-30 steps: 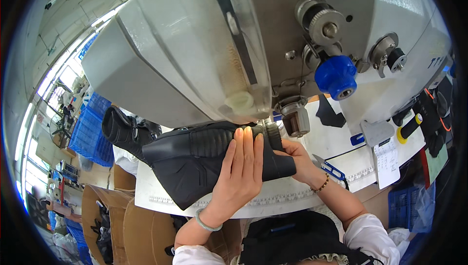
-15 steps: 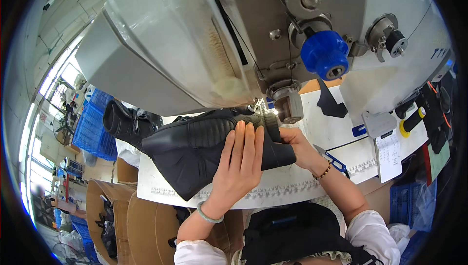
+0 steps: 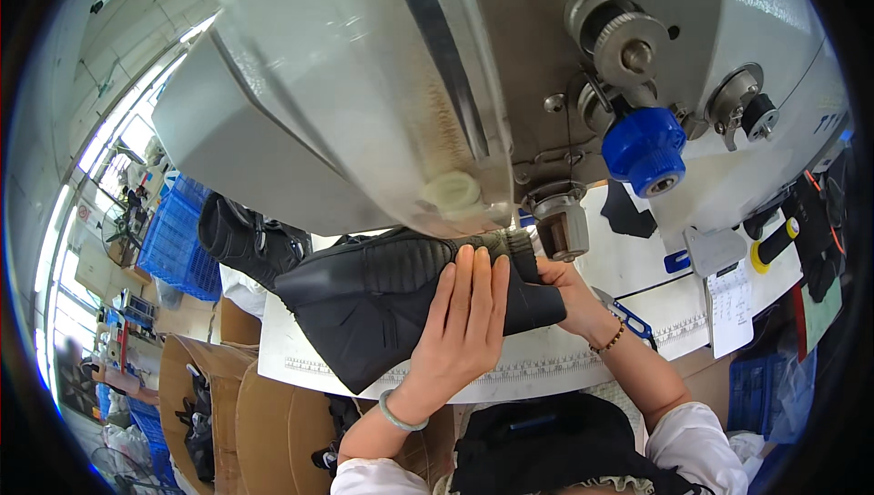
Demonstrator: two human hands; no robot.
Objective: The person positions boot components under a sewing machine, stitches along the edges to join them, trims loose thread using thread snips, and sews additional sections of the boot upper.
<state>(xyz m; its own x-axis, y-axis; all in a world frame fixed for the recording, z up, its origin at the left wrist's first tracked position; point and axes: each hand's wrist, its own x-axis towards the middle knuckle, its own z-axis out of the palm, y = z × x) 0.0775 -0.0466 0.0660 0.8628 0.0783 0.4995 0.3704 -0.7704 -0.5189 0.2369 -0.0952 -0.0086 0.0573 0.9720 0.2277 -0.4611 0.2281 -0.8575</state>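
A black leather-like piece with ribbed padded panels (image 3: 364, 295) lies on the white table under the sewing machine's head (image 3: 492, 67). My left hand (image 3: 464, 317) rests flat on it, fingers stretched out and pressing its top near the needle area. At the piece's right end, my right hand (image 3: 578, 299) grips the edge; some of its fingers are hidden behind the material. The needle itself is hidden behind the clear guard (image 3: 355, 85) and the machine's lower parts.
Blue-handled snips (image 3: 628, 317) lie right of my right hand. A ruler strip (image 3: 537, 367) runs along the table's front. A black scrap (image 3: 626, 213), a yellow-ended black thread spool (image 3: 774, 244) and a white paper (image 3: 730, 313) lie right. Cardboard boxes (image 3: 273, 422) and a blue crate (image 3: 177, 244) stand left.
The machine appears lower and further right in the picture as the view shifts. The black piece and both hands shift slightly down and right; their hold looks the same.
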